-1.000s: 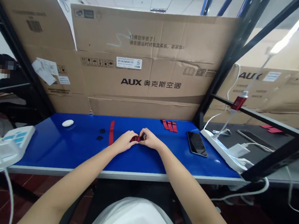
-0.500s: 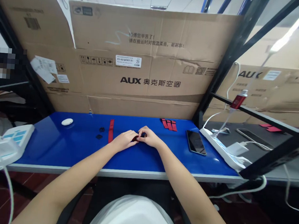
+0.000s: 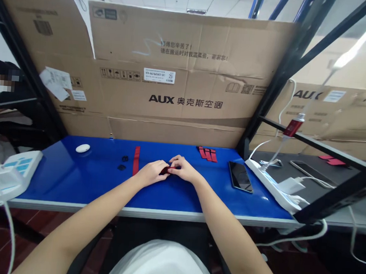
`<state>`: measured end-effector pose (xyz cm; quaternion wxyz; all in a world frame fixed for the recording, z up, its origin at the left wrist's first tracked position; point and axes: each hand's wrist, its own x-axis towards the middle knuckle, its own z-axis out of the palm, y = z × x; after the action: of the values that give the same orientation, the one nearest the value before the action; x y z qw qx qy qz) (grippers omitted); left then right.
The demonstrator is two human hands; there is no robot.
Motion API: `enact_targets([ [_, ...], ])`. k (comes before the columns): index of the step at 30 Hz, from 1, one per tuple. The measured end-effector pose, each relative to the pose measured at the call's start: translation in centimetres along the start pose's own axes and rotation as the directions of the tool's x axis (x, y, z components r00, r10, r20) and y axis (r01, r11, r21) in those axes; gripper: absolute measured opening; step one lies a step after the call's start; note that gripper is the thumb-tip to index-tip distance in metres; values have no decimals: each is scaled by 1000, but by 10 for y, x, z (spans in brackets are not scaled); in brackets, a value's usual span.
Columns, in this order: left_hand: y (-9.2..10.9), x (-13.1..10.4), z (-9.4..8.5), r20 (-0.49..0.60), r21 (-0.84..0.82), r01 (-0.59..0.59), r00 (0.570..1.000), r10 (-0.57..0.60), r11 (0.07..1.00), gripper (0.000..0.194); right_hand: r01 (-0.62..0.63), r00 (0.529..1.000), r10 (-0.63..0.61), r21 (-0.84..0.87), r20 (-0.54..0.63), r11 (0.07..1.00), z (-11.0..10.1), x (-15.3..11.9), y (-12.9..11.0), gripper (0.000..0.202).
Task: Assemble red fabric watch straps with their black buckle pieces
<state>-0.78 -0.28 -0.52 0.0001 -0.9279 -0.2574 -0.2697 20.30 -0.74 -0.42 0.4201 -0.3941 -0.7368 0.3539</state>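
Note:
Between my two hands, just above the blue table, is a small red and black strap piece (image 3: 170,169). My left hand (image 3: 153,172) has its fingers closed on the piece's left end. On the right end, the thumb and fingers of my right hand (image 3: 182,169) pinch it. A flat red strap (image 3: 136,160) lies left of my left hand. Small black parts (image 3: 124,158) and a black square piece (image 3: 121,167) rest farther left. Several red and black straps (image 3: 207,154) lie together at the back right. My fingers partly hide the held piece.
A black phone (image 3: 240,176) lies right of my hands, beside a white power strip (image 3: 272,186). A white oval object (image 3: 82,148) and another power strip (image 3: 12,174) are at left. Cardboard (image 3: 172,111) stands behind the blue table (image 3: 87,188). A person (image 3: 12,85) is at far left.
The fingers of my right hand have shifted slightly, and more red shows at the right end of the held piece. The view has tilted a little, and the person at far left shows more.

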Motion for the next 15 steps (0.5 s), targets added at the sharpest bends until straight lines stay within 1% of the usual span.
enact_targets([
  [2, -2, -1, 0, 15, -23, 41, 999, -40, 999, 20, 7, 1000, -6, 134, -9, 991, -3, 0, 1, 19],
  [4, -3, -1, 0, 25, -86, 105, 994, -103, 991, 20, 12, 999, -2, 291, -36, 957, -5, 0, 2, 18],
  [5, -2, 0, 0, 32, -129, 134, 991, -131, 982, 21, 12, 999, 2, 342, -41, 939, -5, 0, 3, 17],
  [7, 1, 2, 0, 55, -209, 162, 987, -154, 964, 27, -5, 1000, 15, 399, -21, 917, -4, 1, 3, 19],
  [9, 6, 4, 2, 80, -251, 157, 987, -142, 955, 31, -33, 999, 33, 447, 8, 894, 0, 2, 2, 22],
  [12, 12, 7, 5, 99, -218, 145, 987, -126, 965, 23, -51, 999, 50, 538, 16, 841, 3, 3, -1, 25],
  [15, 9, 6, 6, 121, -133, 157, 983, -141, 979, 24, -26, 996, 76, 658, -48, 753, -3, 3, -2, 26],
])
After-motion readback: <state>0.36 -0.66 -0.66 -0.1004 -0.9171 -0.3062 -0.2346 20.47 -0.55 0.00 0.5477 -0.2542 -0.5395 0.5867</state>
